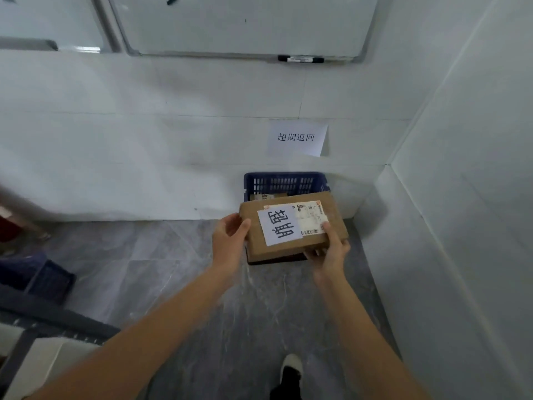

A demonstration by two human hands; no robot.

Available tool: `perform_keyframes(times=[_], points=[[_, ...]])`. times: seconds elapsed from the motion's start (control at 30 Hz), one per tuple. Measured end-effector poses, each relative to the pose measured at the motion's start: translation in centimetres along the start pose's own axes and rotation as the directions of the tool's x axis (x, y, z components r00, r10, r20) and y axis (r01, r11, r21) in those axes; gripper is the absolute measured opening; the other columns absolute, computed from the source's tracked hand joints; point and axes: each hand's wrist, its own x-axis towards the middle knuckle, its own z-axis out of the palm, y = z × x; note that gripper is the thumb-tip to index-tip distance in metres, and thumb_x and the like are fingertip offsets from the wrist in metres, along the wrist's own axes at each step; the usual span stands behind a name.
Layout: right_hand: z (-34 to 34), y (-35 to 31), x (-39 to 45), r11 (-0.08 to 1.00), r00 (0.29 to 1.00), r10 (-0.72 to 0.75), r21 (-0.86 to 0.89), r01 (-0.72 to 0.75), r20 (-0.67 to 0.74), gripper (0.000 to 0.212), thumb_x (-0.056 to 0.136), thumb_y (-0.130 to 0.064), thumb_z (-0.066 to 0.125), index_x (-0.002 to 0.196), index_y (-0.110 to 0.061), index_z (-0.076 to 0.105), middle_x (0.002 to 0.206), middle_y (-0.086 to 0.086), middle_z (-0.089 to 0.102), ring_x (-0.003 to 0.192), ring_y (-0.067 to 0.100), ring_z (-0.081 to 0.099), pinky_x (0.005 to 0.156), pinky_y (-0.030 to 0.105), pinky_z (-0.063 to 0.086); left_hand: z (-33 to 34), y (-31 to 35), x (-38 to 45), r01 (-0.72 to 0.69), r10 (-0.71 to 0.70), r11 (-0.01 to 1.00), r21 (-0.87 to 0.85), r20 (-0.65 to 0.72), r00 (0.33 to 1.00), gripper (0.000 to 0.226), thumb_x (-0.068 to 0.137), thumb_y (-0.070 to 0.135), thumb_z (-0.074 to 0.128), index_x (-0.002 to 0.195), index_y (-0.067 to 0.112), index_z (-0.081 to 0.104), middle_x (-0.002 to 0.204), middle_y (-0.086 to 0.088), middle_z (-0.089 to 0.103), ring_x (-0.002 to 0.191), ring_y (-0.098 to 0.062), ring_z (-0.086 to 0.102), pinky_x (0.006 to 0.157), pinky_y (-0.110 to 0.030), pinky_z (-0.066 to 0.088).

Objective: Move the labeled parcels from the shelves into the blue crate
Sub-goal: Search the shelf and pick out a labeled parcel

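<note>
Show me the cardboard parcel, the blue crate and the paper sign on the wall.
cardboard parcel (331, 209): head view, bare top face.
blue crate (284, 183): head view, slotted back wall.
paper sign (297, 138): head view, printed middle.

L hand (229, 241): we're gripping the parcel (291, 226) at its left edge, thumb on top.
R hand (328, 252): we're gripping its near-right corner, arms both outstretched.

Brown parcel (291, 226) with white black-lettered label (278, 228), blue slotted crate (284, 183), grey marbled floor (178, 261).
</note>
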Motion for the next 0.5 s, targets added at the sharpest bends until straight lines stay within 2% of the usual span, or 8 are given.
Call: perform_keyframes(times=[0.07,0.13,0.23,0.37,0.43,0.5], points=[[0.2,-0.8,3.5,0.984,0.999,-0.041,-0.173,0.041,0.001,0.057,0.084,-0.033,0.072,0.125,-0.023,0.034,0.119,0.006,0.057,0.108,0.023,0.06,0.084,0.039,0.052,1.8,0.0,3.4,-0.011,0.011,1.0,0.016,0.001,1.0,0.033,0.094,0.021,0.059,0.125,0.012,0.057,0.119,-0.005,0.065,0.11,-0.02,0.063,0.096,-0.036,0.052],[0.1,-1.8,7.1,0.928,0.995,-0.094,-0.36,0.099,0.032,0.051,0.086,-0.039,0.069,0.121,-0.018,0.039,0.119,0.007,0.057,0.105,0.021,0.061,0.079,0.032,0.052,3.9,-0.1,6.3,-0.023,0.024,0.999,0.047,-0.011,1.0,0.033,0.096,0.021,0.056,0.127,0.011,0.058,0.119,-0.005,0.065,0.108,-0.019,0.062,0.09,-0.032,0.053],[-0.2,-3.1,11.9,0.805,0.987,-0.122,-0.571,0.161,0.107,0.038,0.091,-0.035,0.064,0.117,-0.017,0.045,0.12,0.007,0.058,0.101,0.015,0.059,0.075,0.024,0.049,7.3,-0.7,9.8,0.008,-0.005,0.993,0.116,-0.033,0.999,0.034,0.099,0.02,0.05,0.132,0.016,0.054,0.117,-0.001,0.063,0.103,-0.016,0.059,0.08,-0.023,0.051],[0.1,-4.2,17.9,0.731,0.985,-0.099,-0.661,0.171,0.144,0.042,0.094,-0.031,0.06,0.131,-0.018,0.045,0.129,0.005,0.055,0.11,0.017,0.055,0.092,0.033,0.049,10.8,-2.3,14.0,0.065,-0.067,0.983,0.174,0.008,0.998,0.037,0.1,0.02,0.047,0.137,0.017,0.049,0.117,-0.003,0.062,0.106,-0.019,0.06,0.087,-0.029,0.051],[0.7,-4.6,20.6,0.705,0.988,-0.075,-0.694,0.149,0.135,0.046,0.096,-0.029,0.057,0.137,-0.015,0.043,0.128,0.003,0.053,0.112,0.016,0.053,0.092,0.031,0.047,12.2,-3.1,16.1,0.11,-0.116,0.975,0.193,0.02,0.993,0.037,0.101,0.019,0.044,0.138,0.017,0.048,0.122,-0.003,0.061,0.11,-0.018,0.059,0.077,-0.02,0.05],[1.4,-4.7,23.4,0.677,0.991,-0.055,-0.724,0.129,0.125,0.047,0.096,-0.027,0.057,0.139,-0.013,0.043,0.13,0.004,0.053,0.115,0.017,0.053,0.095,0.033,0.047,13.4,-3.8,18.5,0.174,-0.176,0.967,0.186,-0.009,0.984,0.035,0.102,0.017,0.042,0.136,0.017,0.05,0.122,-0.001,0.06,0.105,-0.014,0.058,0.068,-0.013,0.046]])
